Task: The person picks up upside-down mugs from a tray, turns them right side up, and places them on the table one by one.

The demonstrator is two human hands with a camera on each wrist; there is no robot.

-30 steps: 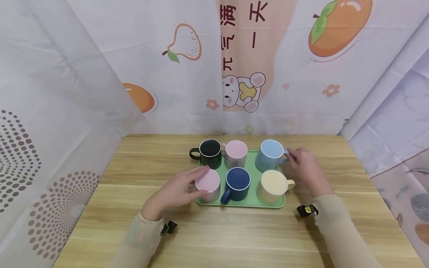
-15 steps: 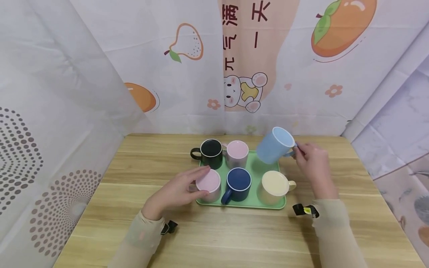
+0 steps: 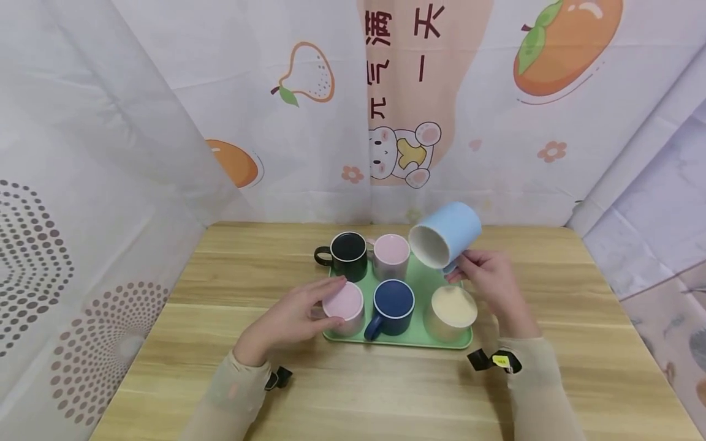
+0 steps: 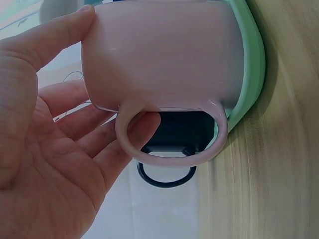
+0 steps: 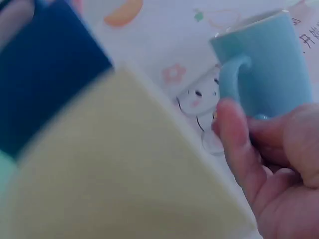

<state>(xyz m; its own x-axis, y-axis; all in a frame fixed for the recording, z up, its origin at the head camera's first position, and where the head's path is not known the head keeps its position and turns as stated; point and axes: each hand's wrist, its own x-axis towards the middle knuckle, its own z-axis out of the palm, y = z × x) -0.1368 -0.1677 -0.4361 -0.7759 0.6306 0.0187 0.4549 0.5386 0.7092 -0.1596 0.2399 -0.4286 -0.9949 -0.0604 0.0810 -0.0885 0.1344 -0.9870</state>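
In the head view my right hand [image 3: 492, 277] pinches the handle of a light blue mug [image 3: 459, 225], tilted in the air above the tray's back right corner. The mug's white inside faces left and toward me. The right wrist view also shows the light blue mug [image 5: 276, 67] by its handle between thumb and fingers. My left hand [image 3: 289, 318] spans a pink mug [image 3: 343, 303] at the tray's front left, thumb and fingers on opposite sides. In the left wrist view the pink mug's [image 4: 164, 55] handle lies by a fingertip. This mug stands bottom up on the green tray [image 3: 425, 282].
A black mug [image 3: 349, 256] and a second pink mug [image 3: 391, 256] stand at the tray's back, with a navy mug [image 3: 393, 306] and a cream mug [image 3: 452, 312] in front, all bottom up. The wooden table [image 3: 358, 392] meets a printed curtain [image 3: 309, 141] behind.
My right hand has lifted the light blue mug off the tray's back right and turned it, so its opening now shows to the left. My left hand stays on the pink mug.
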